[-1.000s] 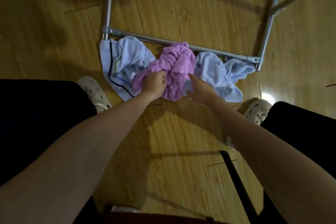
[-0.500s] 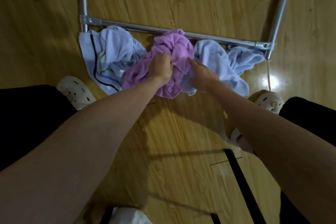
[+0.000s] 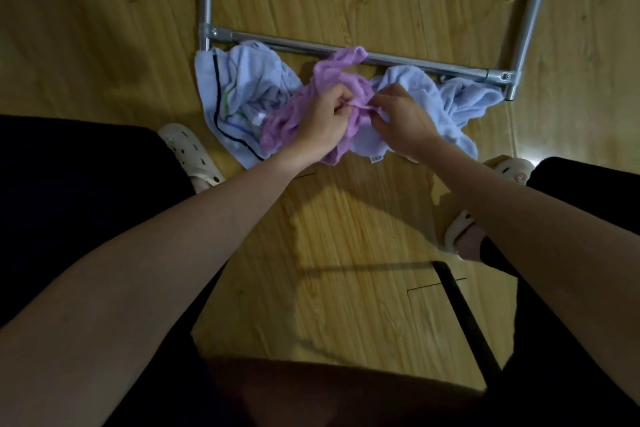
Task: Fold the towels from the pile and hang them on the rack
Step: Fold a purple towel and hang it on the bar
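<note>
Pinching one purple towel (image 3: 332,80) edge, both hands (image 3: 323,120) (image 3: 403,121) now grip it; earlier only the left did.

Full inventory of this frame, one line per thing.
purple towel: 1, purple, crumpled on the floor in the middle of the pile, part lying over the rack's bottom bar
striped towel: 1, pale blue with dark and green stripes, left of the pile
plain towel: 1, pale blue, right of the pile; whether it is one piece or two cannot be told
rack: 1, silver metal tubes, base on the floor behind the pile
floor: wood planks, yellowish
black strip: 1, on the floor near the right leg
sandals: 2, cream, either side of the pile
left hand: pinches the purple towel
right hand: pinches the purple towel
</note>
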### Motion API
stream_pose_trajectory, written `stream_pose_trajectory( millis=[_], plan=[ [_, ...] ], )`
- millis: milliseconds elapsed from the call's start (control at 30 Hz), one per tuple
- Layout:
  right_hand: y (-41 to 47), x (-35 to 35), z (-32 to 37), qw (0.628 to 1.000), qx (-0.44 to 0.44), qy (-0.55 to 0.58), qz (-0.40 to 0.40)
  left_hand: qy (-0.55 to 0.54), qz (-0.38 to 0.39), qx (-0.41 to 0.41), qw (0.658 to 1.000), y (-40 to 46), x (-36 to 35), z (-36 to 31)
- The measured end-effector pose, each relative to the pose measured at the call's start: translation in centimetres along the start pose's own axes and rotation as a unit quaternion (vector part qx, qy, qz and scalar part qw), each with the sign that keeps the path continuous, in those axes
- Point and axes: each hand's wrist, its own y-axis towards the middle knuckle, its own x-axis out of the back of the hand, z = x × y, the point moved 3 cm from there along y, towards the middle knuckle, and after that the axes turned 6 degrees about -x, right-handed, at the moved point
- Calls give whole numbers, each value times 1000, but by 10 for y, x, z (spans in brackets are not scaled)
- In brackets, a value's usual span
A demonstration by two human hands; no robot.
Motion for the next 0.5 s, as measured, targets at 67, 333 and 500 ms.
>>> stream_pose_trajectory(
  millis=[67,333,500],
  plan=[
    [-15,12,11,1000,20,-12,-10,-4,4,7,1000,-9,11,-8],
    [-114,92,79,991,80,-26,-100,24,16,-57,998,-66,91,-86],
    [-187,147,142,974,142,38,-170,13,-35,-126,991,-113,136,-153]
  ],
)
